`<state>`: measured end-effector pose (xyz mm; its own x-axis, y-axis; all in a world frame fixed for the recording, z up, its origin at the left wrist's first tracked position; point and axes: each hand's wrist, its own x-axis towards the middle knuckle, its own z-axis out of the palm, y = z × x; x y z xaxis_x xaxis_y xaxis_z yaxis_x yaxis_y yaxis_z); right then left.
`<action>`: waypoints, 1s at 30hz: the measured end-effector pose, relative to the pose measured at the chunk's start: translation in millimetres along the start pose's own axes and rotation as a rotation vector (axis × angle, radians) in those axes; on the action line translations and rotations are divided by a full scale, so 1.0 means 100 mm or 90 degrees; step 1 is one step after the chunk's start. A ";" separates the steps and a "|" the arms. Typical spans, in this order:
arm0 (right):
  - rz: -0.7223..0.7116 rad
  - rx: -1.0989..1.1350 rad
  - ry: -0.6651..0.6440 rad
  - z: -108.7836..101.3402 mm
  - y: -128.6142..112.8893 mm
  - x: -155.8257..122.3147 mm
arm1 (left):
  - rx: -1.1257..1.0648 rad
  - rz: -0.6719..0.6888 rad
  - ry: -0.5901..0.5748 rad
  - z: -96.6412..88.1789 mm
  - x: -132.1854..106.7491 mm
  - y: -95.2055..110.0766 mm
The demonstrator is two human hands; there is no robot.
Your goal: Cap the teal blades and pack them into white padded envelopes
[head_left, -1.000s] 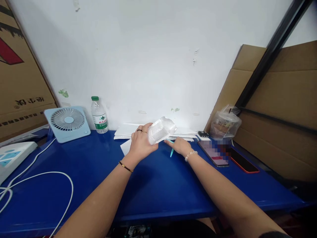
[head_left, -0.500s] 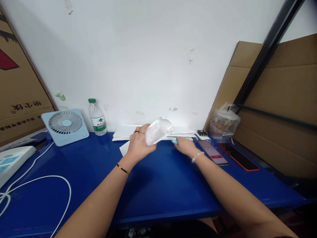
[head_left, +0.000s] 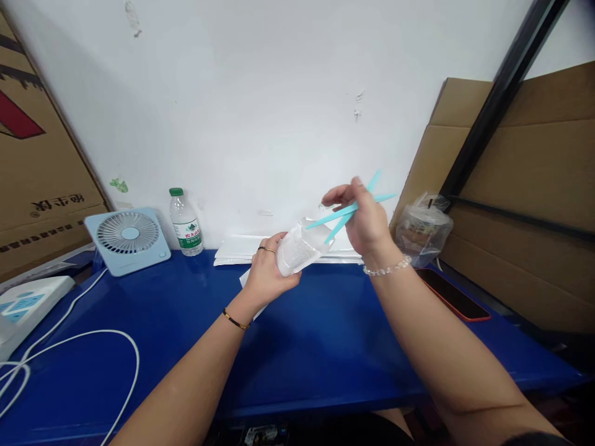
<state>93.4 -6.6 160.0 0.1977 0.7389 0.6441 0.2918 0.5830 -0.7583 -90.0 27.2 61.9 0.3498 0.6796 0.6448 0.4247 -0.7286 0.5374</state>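
My left hand [head_left: 266,271] is closed round a clear plastic pouch [head_left: 300,246], held a little above the blue table [head_left: 297,347]. My right hand [head_left: 365,223] is raised above the pouch's right end and pinches two light-blue plastic sticks [head_left: 349,209] that cross each other. The lower tips of the sticks reach the pouch's open end. A white sheet of paper [head_left: 245,280] lies under my left hand.
White flat packs [head_left: 242,248] lie stacked against the wall. A water bottle [head_left: 185,222] and a small blue fan [head_left: 128,239] stand at the left, with a white cable [head_left: 111,337] and power strip [head_left: 25,303]. A bagged cup [head_left: 422,228] and a red-edged phone [head_left: 453,296] sit at the right, beside cardboard.
My right hand has lifted from the table to above the pouch, bringing up the light-blue sticks. My left hand has kept the pouch in about the same place.
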 end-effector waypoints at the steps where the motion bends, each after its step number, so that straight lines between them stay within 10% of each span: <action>1: 0.009 -0.002 -0.006 0.06 0.03 -0.01 | -0.009 0.008 0.003 0.00 0.00 -0.01; 9: 0.122 -0.011 -0.268 0.22 0.00 -0.03 | -0.091 0.001 0.014 0.02 0.03 -0.11; 16: -0.007 0.016 -0.296 -0.08 -0.17 0.04 | -0.315 -0.096 -0.053 -0.08 0.06 -0.17; 23: -0.148 -0.167 -0.487 -0.17 -0.30 0.04 | -0.614 -0.166 -0.351 -0.12 -0.04 -0.24; 30: -0.256 -0.160 -0.320 -0.16 -0.33 0.17 | -0.759 -0.106 -0.319 -0.11 0.00 -0.13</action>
<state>101.7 -18.3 197.8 -0.4111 0.5846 0.6995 0.4722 0.7929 -0.3852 -105.1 36.2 61.0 0.7461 0.5382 0.3920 -0.4146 -0.0852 0.9060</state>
